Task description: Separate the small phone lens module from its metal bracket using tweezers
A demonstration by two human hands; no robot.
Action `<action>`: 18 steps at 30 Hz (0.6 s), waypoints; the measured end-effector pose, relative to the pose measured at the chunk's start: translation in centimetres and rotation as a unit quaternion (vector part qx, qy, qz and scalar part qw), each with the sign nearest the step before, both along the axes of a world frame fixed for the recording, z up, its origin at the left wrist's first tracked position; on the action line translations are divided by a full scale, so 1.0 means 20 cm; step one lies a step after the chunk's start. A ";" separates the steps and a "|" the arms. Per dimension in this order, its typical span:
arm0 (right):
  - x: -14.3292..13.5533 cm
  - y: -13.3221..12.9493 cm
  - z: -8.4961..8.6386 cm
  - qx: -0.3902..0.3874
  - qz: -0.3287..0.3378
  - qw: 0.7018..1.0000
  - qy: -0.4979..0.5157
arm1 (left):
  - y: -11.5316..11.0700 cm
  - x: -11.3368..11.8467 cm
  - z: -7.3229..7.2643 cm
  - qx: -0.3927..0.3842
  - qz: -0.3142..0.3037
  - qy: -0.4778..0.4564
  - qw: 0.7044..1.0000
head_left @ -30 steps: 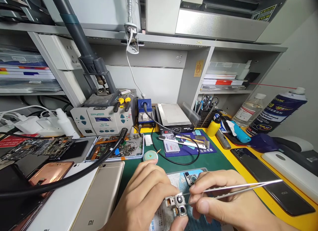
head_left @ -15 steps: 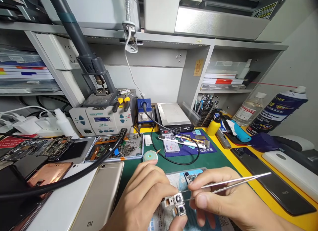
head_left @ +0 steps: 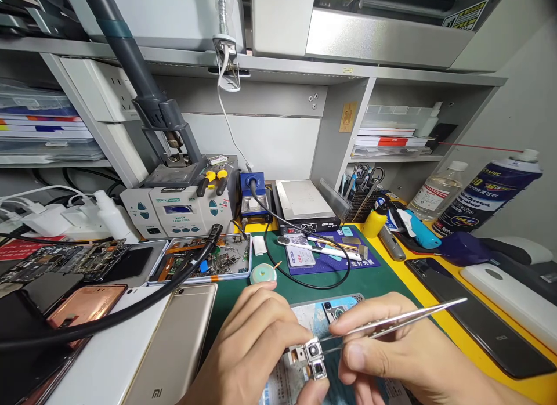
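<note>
A small phone camera module (head_left: 314,350) with two square lens housings is pinched between the thumb and fingers of my left hand (head_left: 256,347). Metal tweezers (head_left: 402,319) lie between the thumb and index finger of my right hand (head_left: 383,341). Their two tips reach the module's right edge; whether they touch it I cannot tell. Beneath both hands is a printed light-blue and white work pad (head_left: 304,315). A dark part with a round opening (head_left: 335,312) rests on that pad, just behind my right fingers.
A tray of small parts (head_left: 250,271), a round green tin (head_left: 263,274) and a hot-air station (head_left: 178,210) stand behind and left. Thick black hose (head_left: 130,321) crosses over several phones. On the right lie a black phone (head_left: 478,318) and a spray can (head_left: 487,193).
The tweezers' rear end has shifted slightly left and up, and their tips appear a little apart beside the module. My left hand keeps the module nearly in place.
</note>
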State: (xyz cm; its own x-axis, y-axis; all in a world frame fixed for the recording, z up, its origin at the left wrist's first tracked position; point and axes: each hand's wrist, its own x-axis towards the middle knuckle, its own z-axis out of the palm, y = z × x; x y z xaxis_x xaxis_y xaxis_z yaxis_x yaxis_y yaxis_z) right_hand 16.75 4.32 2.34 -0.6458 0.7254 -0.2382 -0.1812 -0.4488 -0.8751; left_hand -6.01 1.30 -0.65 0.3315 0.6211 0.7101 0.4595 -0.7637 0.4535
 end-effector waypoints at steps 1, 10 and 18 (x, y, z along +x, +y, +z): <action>0.00 0.00 0.00 0.000 0.001 1.000 -0.002 | 0.00 0.00 0.00 0.001 0.001 -0.001 1.000; -0.02 0.00 -0.01 -0.025 -0.001 1.000 0.016 | 0.00 0.01 0.00 -0.001 -0.004 -0.010 1.000; -0.02 0.00 0.00 -0.028 -0.007 0.999 0.025 | 0.00 0.00 0.00 -0.012 -0.010 0.000 1.000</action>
State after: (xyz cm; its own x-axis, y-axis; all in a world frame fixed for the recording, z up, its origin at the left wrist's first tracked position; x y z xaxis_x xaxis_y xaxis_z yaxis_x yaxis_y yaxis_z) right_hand 16.39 4.24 2.43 -0.6479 0.7207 -0.2466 -0.2309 -0.4942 -0.8381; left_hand -6.03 1.20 -0.65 0.3439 0.6308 0.6956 0.4435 -0.7620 0.4718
